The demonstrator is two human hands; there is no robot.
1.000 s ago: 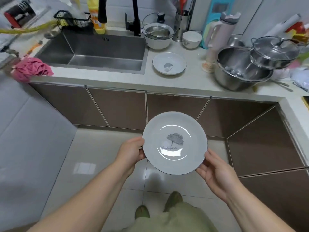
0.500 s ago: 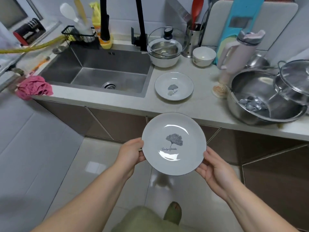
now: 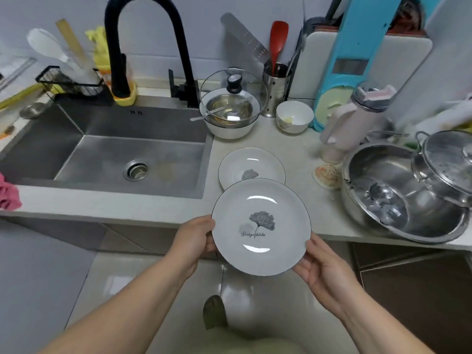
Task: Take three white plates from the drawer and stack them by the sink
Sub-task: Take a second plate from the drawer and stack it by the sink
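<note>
I hold a white plate (image 3: 260, 226) with a grey ginkgo leaf print level in front of me, over the counter's front edge. My left hand (image 3: 194, 238) grips its left rim and my right hand (image 3: 321, 272) grips its lower right rim. A second white plate (image 3: 251, 164) of the same pattern lies on the counter just right of the steel sink (image 3: 122, 154); the held plate overlaps its near edge in view. The drawer is out of view.
A black tap (image 3: 143, 42) arches over the sink. Behind the plate on the counter stand a lidded bowl (image 3: 229, 113), a small white bowl (image 3: 293, 117) and a utensil holder (image 3: 275, 88). A big steel pot (image 3: 403, 190) sits to the right. A pink cloth (image 3: 7, 192) lies at the left.
I have moved closer to the counter with the plate in both hands. It has risen from in front of the cabinet doors to the counter's edge, near the plate lying there.
</note>
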